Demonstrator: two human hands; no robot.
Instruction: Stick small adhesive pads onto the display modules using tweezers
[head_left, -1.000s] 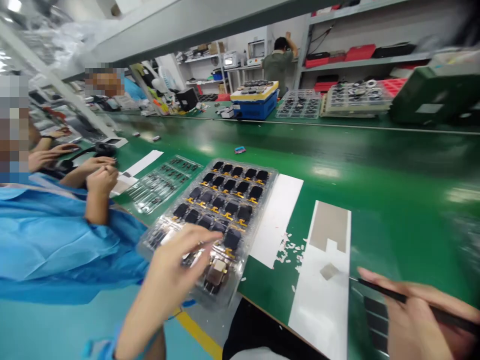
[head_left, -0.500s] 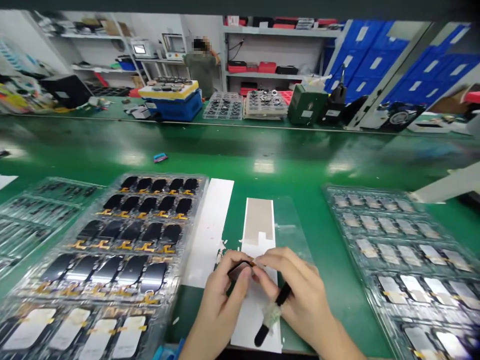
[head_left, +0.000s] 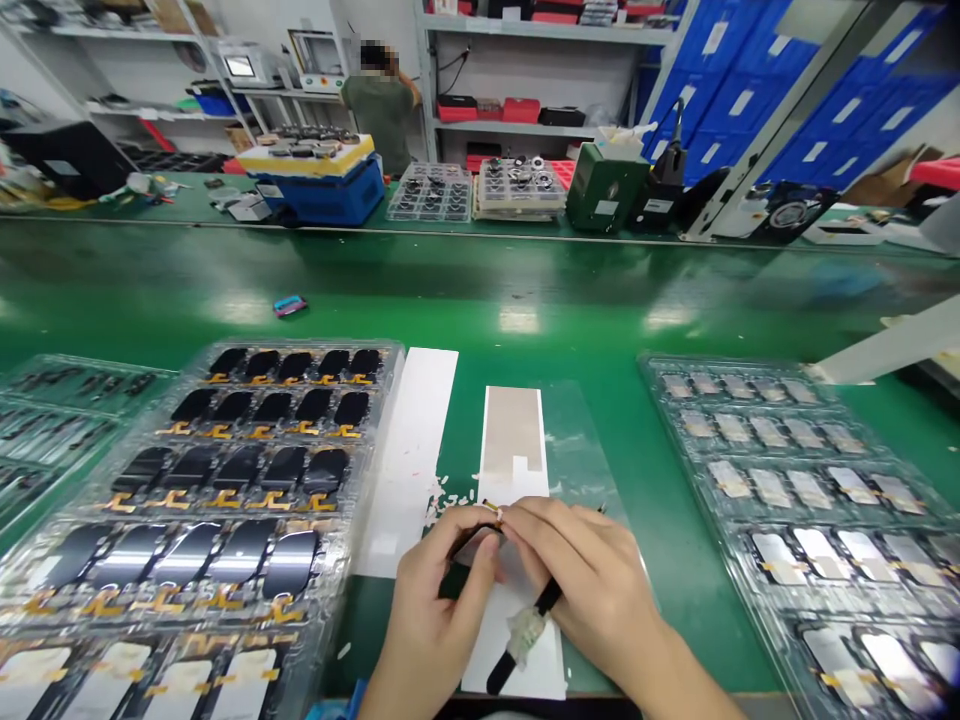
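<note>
My left hand (head_left: pixel 442 590) is closed on a small dark-edged display screen (head_left: pixel 471 546), thumb on its face and fingers behind. A short orange flex cable (head_left: pixel 493 507) sticks out at its upper right edge. My right hand (head_left: pixel 592 570) has its fingertips pinched together at that cable; what lies between them is hidden. Against the right palm rests a black stick-like tool (head_left: pixel 501 672) wrapped in clear tape, its lower end pointing toward me. Beneath both hands lies a white sheet (head_left: pixel 529 660) with a beige strip (head_left: pixel 513 430).
To the left, a clear tray (head_left: pixel 375 440) holds rows of screens; another tray (head_left: pixel 712 540) of screens stands right. White paper (head_left: pixel 405 450) and scattered white bits (head_left: pixel 450 497) lie between. A blue-pink object (head_left: pixel 290 306) sits farther back. A person (head_left: pixel 381 115) stands beyond the bench.
The view has shifted slightly. My right fingers have closed in over the cable edge of the screen, and the black tool has tilted a little. My left hand keeps its hold.
</note>
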